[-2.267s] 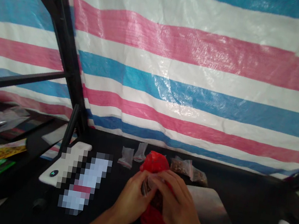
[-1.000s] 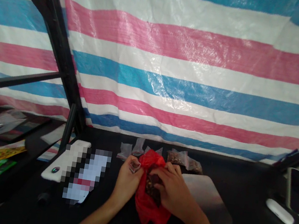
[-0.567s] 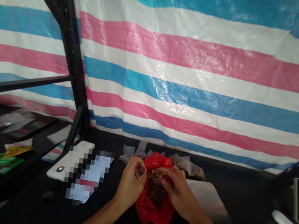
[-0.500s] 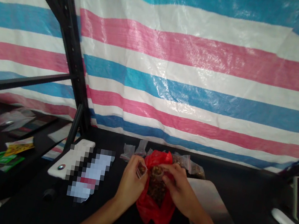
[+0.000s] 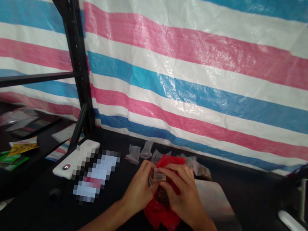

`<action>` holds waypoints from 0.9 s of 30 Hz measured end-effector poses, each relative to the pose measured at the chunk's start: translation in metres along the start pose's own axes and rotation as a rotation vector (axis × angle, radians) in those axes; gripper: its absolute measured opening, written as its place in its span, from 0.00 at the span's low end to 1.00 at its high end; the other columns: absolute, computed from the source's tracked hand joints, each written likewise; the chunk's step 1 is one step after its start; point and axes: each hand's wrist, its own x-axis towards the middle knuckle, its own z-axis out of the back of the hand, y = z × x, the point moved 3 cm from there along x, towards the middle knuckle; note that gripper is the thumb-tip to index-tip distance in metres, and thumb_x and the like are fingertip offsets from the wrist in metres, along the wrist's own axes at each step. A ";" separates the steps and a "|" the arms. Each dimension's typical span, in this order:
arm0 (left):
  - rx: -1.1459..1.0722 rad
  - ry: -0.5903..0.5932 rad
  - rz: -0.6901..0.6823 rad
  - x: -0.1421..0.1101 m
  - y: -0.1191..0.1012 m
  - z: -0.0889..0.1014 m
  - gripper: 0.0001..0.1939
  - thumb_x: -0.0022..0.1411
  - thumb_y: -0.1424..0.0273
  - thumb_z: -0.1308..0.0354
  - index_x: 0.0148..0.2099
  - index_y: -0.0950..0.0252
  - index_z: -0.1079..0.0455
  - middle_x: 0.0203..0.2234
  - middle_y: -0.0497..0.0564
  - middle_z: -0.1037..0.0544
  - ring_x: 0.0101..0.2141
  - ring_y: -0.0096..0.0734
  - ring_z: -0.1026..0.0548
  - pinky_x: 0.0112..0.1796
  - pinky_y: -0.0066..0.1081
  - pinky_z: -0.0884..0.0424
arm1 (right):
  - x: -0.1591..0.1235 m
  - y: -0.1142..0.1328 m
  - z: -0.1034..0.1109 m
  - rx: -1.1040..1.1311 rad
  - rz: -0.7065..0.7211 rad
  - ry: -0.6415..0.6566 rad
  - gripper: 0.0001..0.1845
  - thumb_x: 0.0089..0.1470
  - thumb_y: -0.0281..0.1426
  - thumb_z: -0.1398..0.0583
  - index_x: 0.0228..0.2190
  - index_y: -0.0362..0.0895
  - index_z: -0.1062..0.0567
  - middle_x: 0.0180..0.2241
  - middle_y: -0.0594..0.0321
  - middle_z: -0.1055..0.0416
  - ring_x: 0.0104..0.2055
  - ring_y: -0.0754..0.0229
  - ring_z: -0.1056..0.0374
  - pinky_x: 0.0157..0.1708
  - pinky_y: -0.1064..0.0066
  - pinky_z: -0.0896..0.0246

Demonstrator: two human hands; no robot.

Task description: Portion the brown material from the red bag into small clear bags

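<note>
My left hand (image 5: 140, 186) is closed around a small clear zip bag (image 5: 151, 179), its mouth held open and facing up. In my right hand (image 5: 184, 189) is a small clear plastic cup (image 5: 159, 175), pinched between thumb and fingers and tipped sideways against the bag's mouth. What the cup holds is hard to make out. Beneath both hands lies an opened red plastic bag (image 5: 162, 217) containing loose dark brown bits (image 5: 162, 196). My right hand covers part of the red bag.
Small clear bags (image 5: 133, 154) lie behind my hands; filled bags (image 5: 203, 171) sit to their right. A kitchen scale (image 5: 221, 205) is at right, near a white case (image 5: 292, 224). Two phones (image 5: 80, 158) lie left. A black frame post (image 5: 78, 47) rises before striped sheeting (image 5: 197, 48).
My right hand has lifted the cup of brown bits from over the red bag and moved it left, tipping it at the small bag's mouth. My left hand still grips that bag.
</note>
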 end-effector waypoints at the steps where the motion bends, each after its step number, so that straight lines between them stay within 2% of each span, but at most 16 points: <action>1: -0.008 0.002 0.004 0.000 0.000 0.000 0.07 0.60 0.78 0.44 0.39 0.61 0.33 0.38 0.49 0.31 0.40 0.35 0.28 0.41 0.31 0.32 | 0.000 0.000 0.000 -0.005 0.001 -0.004 0.18 0.63 0.29 0.40 0.54 0.54 0.26 0.47 0.59 0.26 0.48 0.51 0.32 0.48 0.57 0.38; 6: -0.010 -0.022 0.002 0.002 0.000 0.002 0.04 0.62 0.76 0.44 0.37 0.61 0.33 0.36 0.49 0.31 0.39 0.35 0.28 0.40 0.31 0.32 | 0.001 -0.005 0.000 0.012 -0.011 0.000 0.15 0.64 0.26 0.43 0.50 0.52 0.26 0.48 0.60 0.26 0.49 0.53 0.32 0.49 0.58 0.39; 11: 0.009 -0.038 -0.021 0.002 -0.002 0.002 0.05 0.62 0.77 0.44 0.35 0.61 0.35 0.35 0.48 0.32 0.37 0.33 0.29 0.39 0.30 0.33 | 0.002 -0.005 0.003 0.066 -0.047 0.032 0.14 0.63 0.28 0.40 0.50 0.50 0.29 0.46 0.59 0.27 0.50 0.52 0.34 0.51 0.59 0.40; 15: 0.083 -0.152 -0.026 0.005 -0.003 0.009 0.06 0.63 0.75 0.45 0.33 0.62 0.37 0.33 0.48 0.32 0.36 0.33 0.30 0.38 0.30 0.34 | 0.003 -0.010 0.012 0.022 -0.104 0.009 0.12 0.63 0.28 0.42 0.48 0.48 0.29 0.45 0.57 0.28 0.49 0.50 0.35 0.49 0.56 0.40; 17: 0.115 -0.222 -0.030 0.007 -0.003 0.013 0.05 0.64 0.74 0.45 0.34 0.62 0.37 0.33 0.48 0.32 0.35 0.33 0.30 0.37 0.30 0.34 | 0.003 -0.013 0.014 -0.007 -0.120 0.068 0.12 0.62 0.26 0.41 0.47 0.47 0.28 0.45 0.57 0.28 0.48 0.49 0.35 0.49 0.55 0.40; 19: 0.131 -0.276 -0.033 0.008 -0.003 0.016 0.05 0.64 0.73 0.45 0.35 0.61 0.37 0.32 0.47 0.32 0.34 0.32 0.30 0.36 0.30 0.34 | 0.003 -0.017 0.012 -0.035 -0.134 0.180 0.14 0.59 0.24 0.41 0.46 0.47 0.27 0.44 0.57 0.27 0.48 0.47 0.35 0.49 0.53 0.40; 22: 0.132 -0.295 -0.044 0.007 -0.003 0.019 0.05 0.65 0.72 0.46 0.35 0.61 0.37 0.30 0.46 0.31 0.31 0.31 0.30 0.34 0.29 0.34 | 0.002 -0.017 0.008 -0.066 -0.124 0.308 0.18 0.54 0.19 0.42 0.45 0.48 0.26 0.45 0.57 0.27 0.48 0.46 0.35 0.49 0.50 0.40; 24: 0.155 -0.277 -0.080 0.005 -0.004 0.020 0.05 0.66 0.70 0.45 0.36 0.61 0.37 0.29 0.46 0.29 0.31 0.31 0.29 0.34 0.29 0.33 | 0.002 -0.014 0.008 -0.036 -0.089 0.287 0.19 0.54 0.17 0.44 0.44 0.48 0.26 0.48 0.57 0.28 0.49 0.48 0.35 0.49 0.52 0.40; 27: 0.236 -0.272 -0.172 0.002 -0.006 0.020 0.04 0.67 0.69 0.44 0.37 0.61 0.35 0.29 0.47 0.26 0.32 0.32 0.27 0.36 0.30 0.32 | 0.004 -0.003 0.011 0.037 -0.033 0.129 0.14 0.60 0.21 0.45 0.45 0.48 0.28 0.46 0.57 0.27 0.48 0.51 0.33 0.48 0.57 0.38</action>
